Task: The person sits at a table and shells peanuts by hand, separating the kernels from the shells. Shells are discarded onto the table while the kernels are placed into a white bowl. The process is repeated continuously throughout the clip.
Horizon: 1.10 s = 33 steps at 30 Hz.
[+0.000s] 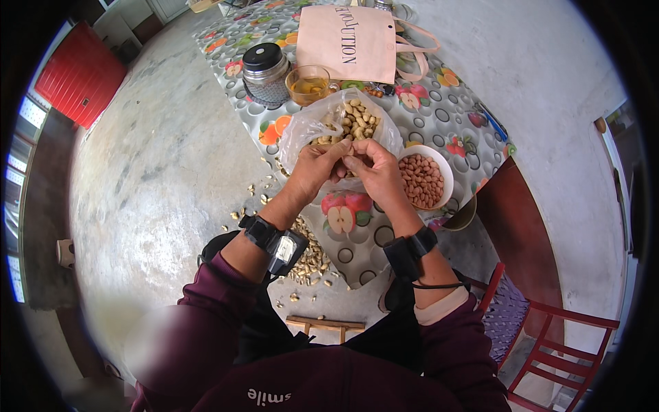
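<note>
Over the near part of a clear plastic bag (387, 123) of unshelled peanuts (359, 119), my left hand (320, 164) and my right hand (375, 166) meet at the fingertips. Both pinch a small pale piece between them, apparently a peanut (351, 151), mostly covered by the fingers. To the right of my right hand stands a white bowl (449, 177) filled with shelled reddish peanut kernels (422, 180). Some fingers of my left hand are curled under and partly hidden.
Behind the bag are a glass cup of amber drink (308, 86), a black-lidded jar (265, 72) and a pink tote bag (345, 44). A blue pen-like item (494, 123) lies at the table's right edge. Peanut shells (309, 257) litter the floor; a red chair (556, 355) stands at right.
</note>
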Each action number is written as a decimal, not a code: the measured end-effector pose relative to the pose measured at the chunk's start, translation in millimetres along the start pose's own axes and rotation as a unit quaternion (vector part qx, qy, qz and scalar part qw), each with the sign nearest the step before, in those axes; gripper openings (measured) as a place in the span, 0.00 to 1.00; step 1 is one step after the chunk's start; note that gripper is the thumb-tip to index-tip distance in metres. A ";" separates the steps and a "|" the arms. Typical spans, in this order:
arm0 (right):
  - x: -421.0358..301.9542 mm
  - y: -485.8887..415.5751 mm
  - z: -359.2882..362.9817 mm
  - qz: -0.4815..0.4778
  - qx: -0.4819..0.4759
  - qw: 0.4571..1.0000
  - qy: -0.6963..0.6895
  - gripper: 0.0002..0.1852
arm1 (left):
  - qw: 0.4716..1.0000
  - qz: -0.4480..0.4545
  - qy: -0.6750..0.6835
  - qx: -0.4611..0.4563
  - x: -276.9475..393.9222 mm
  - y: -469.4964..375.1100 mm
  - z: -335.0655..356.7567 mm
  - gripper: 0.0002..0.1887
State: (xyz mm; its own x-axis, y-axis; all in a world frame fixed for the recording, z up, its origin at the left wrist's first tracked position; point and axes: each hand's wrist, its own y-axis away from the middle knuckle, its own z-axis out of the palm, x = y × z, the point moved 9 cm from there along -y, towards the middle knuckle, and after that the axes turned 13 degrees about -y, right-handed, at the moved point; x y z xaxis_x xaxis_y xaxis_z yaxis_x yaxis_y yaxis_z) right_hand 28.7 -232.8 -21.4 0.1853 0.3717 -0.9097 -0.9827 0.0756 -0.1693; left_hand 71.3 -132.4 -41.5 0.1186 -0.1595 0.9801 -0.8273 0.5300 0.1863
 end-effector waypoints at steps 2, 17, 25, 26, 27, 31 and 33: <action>3.7 -0.2 -1.9 0.012 0.008 1.000 -0.026 0.07 | 1.000 -0.009 0.024 0.008 -2.1 -0.2 -0.5 0.20; 25.4 -5.0 -19.2 0.035 0.068 0.978 -0.194 0.11 | 0.995 -0.008 0.100 -0.014 5.8 1.6 3.3 0.14; 27.5 -4.4 -19.1 0.044 0.052 0.984 -0.164 0.13 | 0.991 -0.021 0.129 -0.020 3.6 -0.4 4.3 0.13; 25.3 -3.9 -17.1 0.034 0.041 0.985 -0.167 0.13 | 0.992 -0.023 0.120 -0.023 1.2 -1.3 4.0 0.13; 24.7 -2.9 -17.0 0.031 0.041 0.985 -0.165 0.13 | 0.993 -0.025 0.111 -0.027 -1.3 -2.1 3.8 0.13; 23.9 -2.4 -16.0 0.033 0.044 0.985 -0.165 0.13 | 0.991 -0.035 0.123 -0.033 -6.8 -3.9 2.9 0.11; 21.2 -3.8 -15.7 0.019 0.054 0.984 -0.167 0.12 | 0.990 -0.034 0.132 -0.024 -5.1 -2.7 2.6 0.10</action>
State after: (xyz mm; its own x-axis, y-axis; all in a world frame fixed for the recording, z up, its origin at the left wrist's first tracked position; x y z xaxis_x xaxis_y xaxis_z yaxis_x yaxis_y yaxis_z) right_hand 36.3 -239.7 -46.1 0.1577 0.6581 -0.7362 -0.9859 0.1466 -0.0802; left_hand 71.6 -135.2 -47.2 0.3176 0.0251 0.9479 -0.7863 0.5657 0.2485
